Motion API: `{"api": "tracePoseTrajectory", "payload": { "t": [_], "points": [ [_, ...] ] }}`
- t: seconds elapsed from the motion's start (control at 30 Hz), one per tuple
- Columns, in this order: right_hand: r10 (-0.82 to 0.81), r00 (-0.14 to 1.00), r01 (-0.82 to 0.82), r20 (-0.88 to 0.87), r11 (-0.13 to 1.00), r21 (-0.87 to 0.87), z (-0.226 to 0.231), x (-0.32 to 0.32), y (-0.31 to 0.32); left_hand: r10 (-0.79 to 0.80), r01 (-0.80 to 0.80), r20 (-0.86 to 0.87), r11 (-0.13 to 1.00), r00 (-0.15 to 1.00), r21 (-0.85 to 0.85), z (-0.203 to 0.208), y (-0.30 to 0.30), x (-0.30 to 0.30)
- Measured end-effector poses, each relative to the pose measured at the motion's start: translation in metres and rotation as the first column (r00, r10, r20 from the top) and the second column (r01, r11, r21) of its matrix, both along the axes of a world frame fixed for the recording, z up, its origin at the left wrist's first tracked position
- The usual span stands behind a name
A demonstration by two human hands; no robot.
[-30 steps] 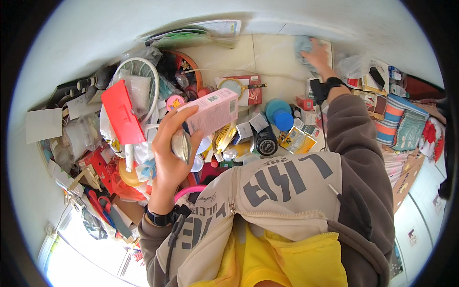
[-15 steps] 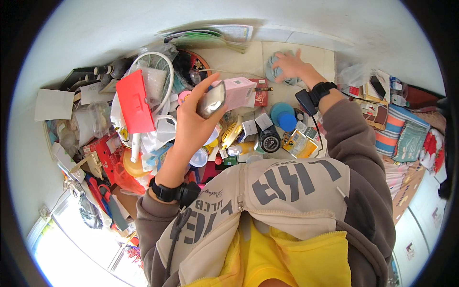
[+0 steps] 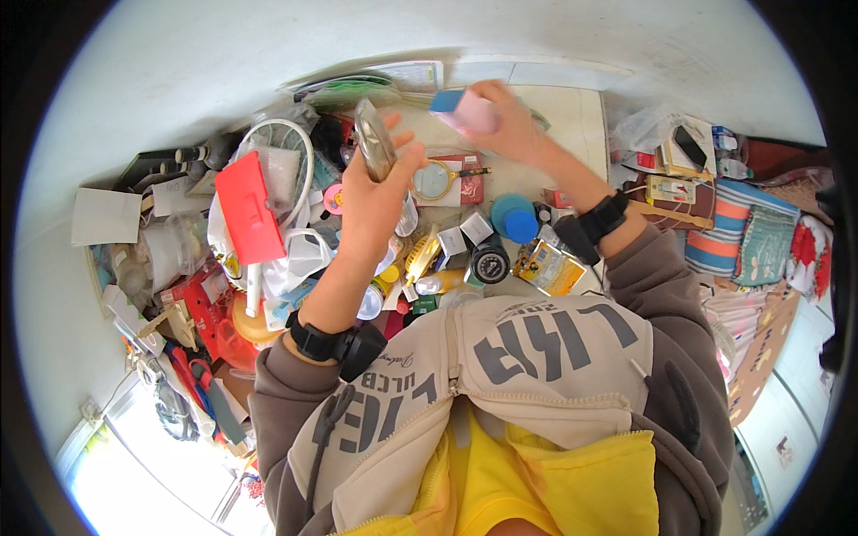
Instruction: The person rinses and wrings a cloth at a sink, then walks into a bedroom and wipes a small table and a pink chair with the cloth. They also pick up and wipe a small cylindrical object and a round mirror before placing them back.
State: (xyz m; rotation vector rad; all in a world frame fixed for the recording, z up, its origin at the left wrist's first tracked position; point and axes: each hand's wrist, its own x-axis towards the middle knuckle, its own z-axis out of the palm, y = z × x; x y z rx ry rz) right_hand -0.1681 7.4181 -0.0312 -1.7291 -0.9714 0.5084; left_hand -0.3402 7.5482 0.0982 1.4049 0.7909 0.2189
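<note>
My left hand (image 3: 368, 196) is closed round a shiny, silvery, rounded object (image 3: 374, 141), held upright above the crowded surface; its exact kind is unclear. Farther right, my right hand (image 3: 513, 129) grips a pink box (image 3: 475, 114) with a blue end, slightly blurred by motion. Between and below the hands lies a magnifying glass (image 3: 432, 180) with a dark handle, resting across a red box (image 3: 471, 189). Something grey-green shows partly behind my right hand, mostly hidden.
On the left are a red folder-like sheet (image 3: 250, 201) and a white-rimmed racket (image 3: 310, 161). Nearer me lie a blue round lid (image 3: 520, 225), a yellow hairbrush-like object (image 3: 422, 259) and a black-capped cylinder (image 3: 490, 265). Striped cloth (image 3: 719, 232) and a phone (image 3: 688, 143) are right.
My right hand has left the grey-blue bundle and moved left, now holding the pink box that was beside my left hand. The magnifying glass has come into view. My left hand shifted right.
</note>
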Motion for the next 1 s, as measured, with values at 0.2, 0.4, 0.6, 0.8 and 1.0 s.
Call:
{"api": "tracePoseTrajectory", "payload": {
  "t": [0.2, 0.4, 0.6, 0.8, 1.0],
  "points": [
    [-0.155, 0.934, 0.268, 0.323, 0.900, -0.345, -0.077, 0.094, -0.095, -0.181, 0.179, -0.071, 0.983, 0.981, -0.034, 0.004, -0.005, -0.024],
    [-0.542, 0.822, 0.569, 0.174, 0.773, -0.282, -0.150, 0.162, -0.165, -0.211, 0.202, -0.134, 0.976, 0.968, -0.075, -0.002, -0.015, -0.040],
    [-0.589, 0.808, 0.574, 0.004, 0.787, -0.228, -0.206, 0.205, -0.191, -0.155, 0.144, -0.113, 0.985, 0.981, -0.098, -0.011, -0.025, -0.043],
    [-0.775, 0.619, 0.771, 0.123, 0.571, -0.282, -0.243, 0.193, -0.170, -0.110, 0.085, -0.125, 0.978, 0.986, -0.189, -0.017, -0.032, -0.040],
    [-0.882, 0.470, 0.843, -0.022, 0.456, -0.285, -0.227, 0.176, -0.143, -0.137, 0.117, -0.075, 0.967, 0.988, -0.227, -0.026, -0.036, -0.038]
  ]
}}
